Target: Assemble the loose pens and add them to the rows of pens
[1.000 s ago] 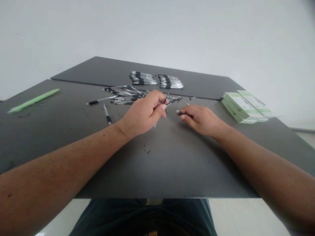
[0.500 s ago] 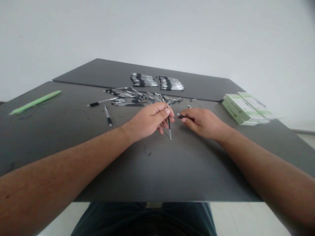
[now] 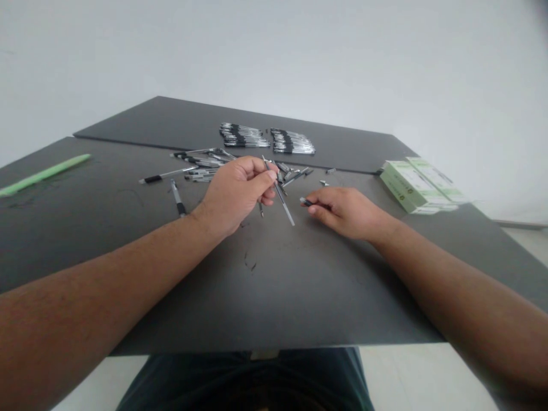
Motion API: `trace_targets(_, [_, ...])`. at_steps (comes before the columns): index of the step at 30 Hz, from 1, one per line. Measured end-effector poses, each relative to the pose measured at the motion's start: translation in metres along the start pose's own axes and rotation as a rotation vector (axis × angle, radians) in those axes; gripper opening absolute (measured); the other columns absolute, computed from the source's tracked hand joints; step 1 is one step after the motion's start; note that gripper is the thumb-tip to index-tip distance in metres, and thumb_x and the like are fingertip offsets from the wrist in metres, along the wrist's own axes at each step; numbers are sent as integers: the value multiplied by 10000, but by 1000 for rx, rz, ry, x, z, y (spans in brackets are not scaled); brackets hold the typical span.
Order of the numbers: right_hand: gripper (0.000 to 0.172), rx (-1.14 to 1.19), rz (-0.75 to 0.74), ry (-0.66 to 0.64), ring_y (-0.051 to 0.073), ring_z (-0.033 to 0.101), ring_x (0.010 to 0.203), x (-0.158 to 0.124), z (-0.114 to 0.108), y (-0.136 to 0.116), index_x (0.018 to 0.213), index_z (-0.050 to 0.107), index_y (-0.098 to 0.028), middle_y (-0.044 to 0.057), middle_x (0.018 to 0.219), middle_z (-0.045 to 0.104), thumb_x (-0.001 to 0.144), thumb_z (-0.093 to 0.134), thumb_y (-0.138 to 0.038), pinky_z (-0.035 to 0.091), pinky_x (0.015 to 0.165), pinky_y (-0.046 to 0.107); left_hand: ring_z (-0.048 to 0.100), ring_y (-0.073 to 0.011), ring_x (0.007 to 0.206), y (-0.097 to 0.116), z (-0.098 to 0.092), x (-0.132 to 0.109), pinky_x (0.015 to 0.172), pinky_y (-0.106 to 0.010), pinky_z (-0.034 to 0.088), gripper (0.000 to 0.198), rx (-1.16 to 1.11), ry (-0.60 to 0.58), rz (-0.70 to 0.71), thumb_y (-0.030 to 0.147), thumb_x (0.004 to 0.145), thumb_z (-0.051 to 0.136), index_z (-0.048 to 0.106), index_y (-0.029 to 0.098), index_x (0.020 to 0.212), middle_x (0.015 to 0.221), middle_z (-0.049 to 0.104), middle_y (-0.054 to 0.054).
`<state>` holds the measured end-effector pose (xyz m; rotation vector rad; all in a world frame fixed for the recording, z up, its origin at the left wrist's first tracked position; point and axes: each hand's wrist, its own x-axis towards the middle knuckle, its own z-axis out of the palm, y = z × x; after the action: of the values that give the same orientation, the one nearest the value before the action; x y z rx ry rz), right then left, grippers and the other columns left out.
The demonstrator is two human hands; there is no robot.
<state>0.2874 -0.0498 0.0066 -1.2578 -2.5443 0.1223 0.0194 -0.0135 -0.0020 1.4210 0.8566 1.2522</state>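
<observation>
My left hand is closed, pinching a pen refill between thumb and forefinger. The refill slants down to the right, dark along most of its length with a pale lower end. Below the curled fingers, a small pointed pen tip shows; whether those fingers hold it I cannot tell. My right hand rests low over the table, its thumb and forefinger closed on a small black pen cap with a clear end. Behind the left hand lies a loose pile of pens, partly hidden by it.
Two neat rows of pens, a left row and a right row, lie at the back. Loose caps lie nearer. Green-and-white boxes stand at right, a green stick at left. One pen lies beside my left forearm.
My left hand has moved left and slightly up, and the refill has tilted from near upright to a slant. The right hand still holds the cap. The whole view has shifted slightly.
</observation>
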Motion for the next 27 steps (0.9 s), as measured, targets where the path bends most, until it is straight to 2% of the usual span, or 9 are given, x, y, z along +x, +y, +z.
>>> trace_targets(3, [299, 13, -4, -6, 287, 805, 1035, 0, 0, 0, 1229, 826, -216, 120, 1125, 873, 1105, 581, -334, 562, 892, 361, 693, -115, 632, 1, 0, 0, 564, -230, 619, 75, -17, 20, -12, 185, 910, 807, 737, 177, 934, 923, 786, -50])
trace_targets(6, [288, 14, -6, -8, 273, 796, 1022, 0, 1, 0, 1239, 820, -220, 108, 1116, 871, 1104, 591, -331, 558, 888, 350, 692, -130, 620, 3, 1, 0, 557, -234, 612, 149, -20, 30, -37, 169, 900, 819, 748, 184, 1030, 802, 738, -11])
trace_targets(9, [278, -4, -3, -12, 267, 789, 992, 0, 1, 0, 1224, 819, -227, 101, 1101, 872, 1104, 594, -339, 550, 867, 347, 684, -129, 611, 6, 1, 1, 547, -238, 596, 90, -11, 43, -58, 233, 949, 811, 731, 194, 962, 799, 732, -16])
trace_targets(13, [297, 3, 3, -13, 274, 791, 1004, 0, 0, -1, 1231, 815, -219, 109, 1120, 873, 1107, 575, -343, 553, 873, 357, 685, -143, 615, 8, 0, 1, 551, -268, 595, 126, -19, 45, -57, 303, 1010, 774, 729, 211, 935, 804, 731, -23])
trace_targets(22, [288, 11, 17, 7, 267, 771, 963, 0, -3, -3, 1230, 816, -217, 100, 1074, 865, 1051, 594, -262, 541, 860, 348, 717, -152, 635, 12, -4, 5, 583, -277, 612, 261, -66, 109, -23, 430, 998, 825, 681, 224, 932, 810, 760, -28])
trace_targets(27, [282, 7, 30, -13, 257, 762, 933, 1, -5, -4, 1199, 830, -222, 90, 1041, 860, 1059, 594, -284, 520, 826, 337, 712, -133, 639, 13, -4, 5, 573, -241, 606, 268, -112, 134, -9, 422, 987, 841, 668, 222, 942, 845, 775, -26])
